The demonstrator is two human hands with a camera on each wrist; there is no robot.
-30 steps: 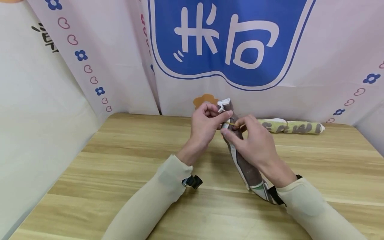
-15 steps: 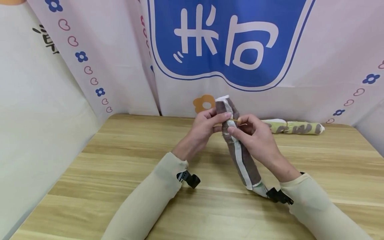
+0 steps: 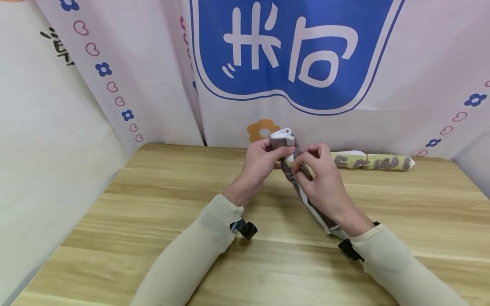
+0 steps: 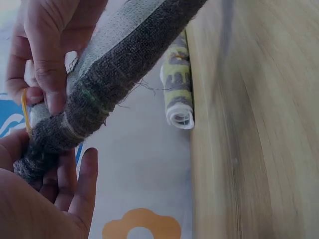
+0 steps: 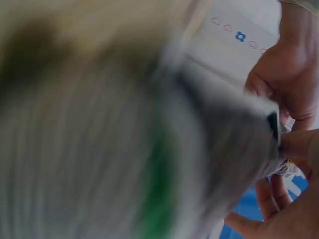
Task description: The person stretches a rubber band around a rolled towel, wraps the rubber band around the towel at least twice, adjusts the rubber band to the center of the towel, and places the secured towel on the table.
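A rolled brown towel (image 4: 124, 55) with a white edge strip slants up from the table, its rolled end (image 3: 282, 135) uppermost. My left hand (image 3: 258, 168) grips it near that end, thumb across the front and fingers behind. My right hand (image 3: 325, 185) pinches a thin yellow rubber band (image 4: 25, 112) at the roll. In the left wrist view the band stretches from the right fingertips down to the towel near the left thumb. The towel's lower part fills much of the right wrist view, blurred, and the right forearm hides its bottom end in the head view.
A second rolled towel (image 3: 386, 162), yellow-green with grey shapes, lies at the back right of the wooden table (image 3: 160, 204), drawn in at its middle. Behind the table hangs a printed white sheet (image 3: 229, 119). Camera mounts sit on both wrists.
The towel has turned and tipped, so its folded end faces the camera and less of the white strip shows. My right fingers have shifted left across the roll; the left hand keeps its grip.
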